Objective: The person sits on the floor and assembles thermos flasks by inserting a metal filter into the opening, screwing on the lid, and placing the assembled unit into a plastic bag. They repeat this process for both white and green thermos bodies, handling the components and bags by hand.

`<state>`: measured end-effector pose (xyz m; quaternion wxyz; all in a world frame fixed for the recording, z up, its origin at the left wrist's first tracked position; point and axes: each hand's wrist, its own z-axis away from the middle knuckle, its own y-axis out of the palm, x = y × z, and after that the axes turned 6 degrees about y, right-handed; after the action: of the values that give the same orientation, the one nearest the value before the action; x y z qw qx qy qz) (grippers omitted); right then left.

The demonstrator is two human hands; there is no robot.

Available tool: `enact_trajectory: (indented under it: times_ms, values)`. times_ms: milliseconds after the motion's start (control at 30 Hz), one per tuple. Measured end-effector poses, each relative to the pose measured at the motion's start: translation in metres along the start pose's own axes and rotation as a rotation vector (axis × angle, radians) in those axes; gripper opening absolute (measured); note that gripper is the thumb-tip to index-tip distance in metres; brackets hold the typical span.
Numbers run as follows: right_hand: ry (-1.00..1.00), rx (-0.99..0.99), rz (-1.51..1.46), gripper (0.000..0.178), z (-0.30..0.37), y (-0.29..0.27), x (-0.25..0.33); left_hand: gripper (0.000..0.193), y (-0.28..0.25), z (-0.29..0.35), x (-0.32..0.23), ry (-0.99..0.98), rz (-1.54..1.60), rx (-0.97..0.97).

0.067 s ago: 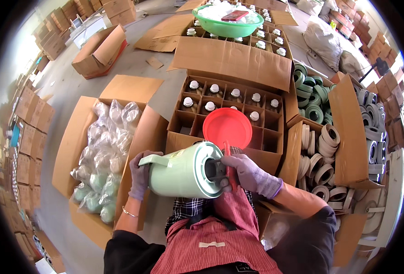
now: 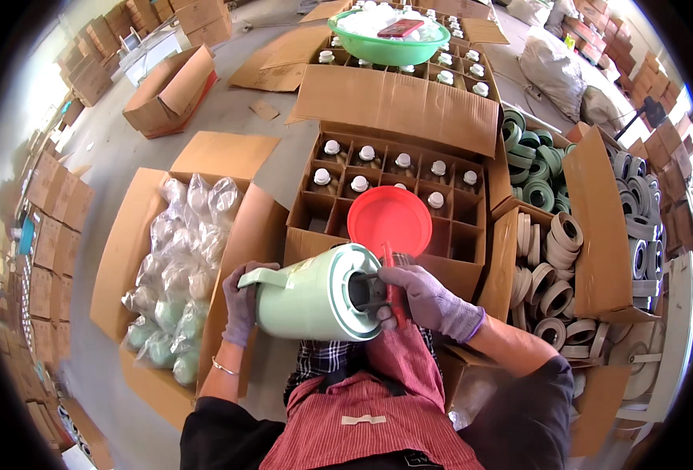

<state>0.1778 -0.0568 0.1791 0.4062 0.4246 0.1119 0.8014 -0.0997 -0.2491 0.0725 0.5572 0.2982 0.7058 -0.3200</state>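
Note:
A pale green vacuum jug (image 2: 303,301) lies on its side above my lap, its round open end turned to the right. My left hand (image 2: 241,301), in a light purple glove, is closed around the jug by its handle end. In my gloved right hand (image 2: 433,301) is a red-handled tool (image 2: 393,294), gripped by its bar. The tool's dark prongs reach into the round opening, where their tips are hidden. Just beyond the tool, a shallow red basin (image 2: 389,219) rests over a divided carton (image 2: 386,262) that holds several white-capped bottles.
At left stands an open carton of plastic-wrapped parts (image 2: 182,251). Cartons on the right hold green rings (image 2: 546,168), cream rings (image 2: 550,274) and grey rings (image 2: 640,204). Farther off, a green basin (image 2: 386,51) sits on another bottle carton.

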Motion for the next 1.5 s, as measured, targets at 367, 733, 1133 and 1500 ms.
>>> enact_trajectory:
  times_ms: [367, 733, 1133, 1500]
  values:
    - [-1.421, -0.118, 1.839, 0.024, 0.004, -0.012, 0.019, 0.032, -0.021, -0.01, 0.058, -0.279, 0.161, -0.095]
    - [-0.816, -0.206, 1.163, 0.021, -0.005, -0.025, -0.028, 0.031, -0.012, -0.035, -0.003, 0.089, -0.145, 0.143]
    - [-0.376, -0.924, 1.102, 0.036, -0.172, -0.21, -0.038, 0.02, 0.125, -0.066, -0.13, 1.018, -0.493, 0.733]
    - [-0.962, -1.063, 0.811, 0.015, -0.006, -0.248, -0.003, 0.034, 0.146, 0.044, -0.085, 0.799, -0.515, 0.37]
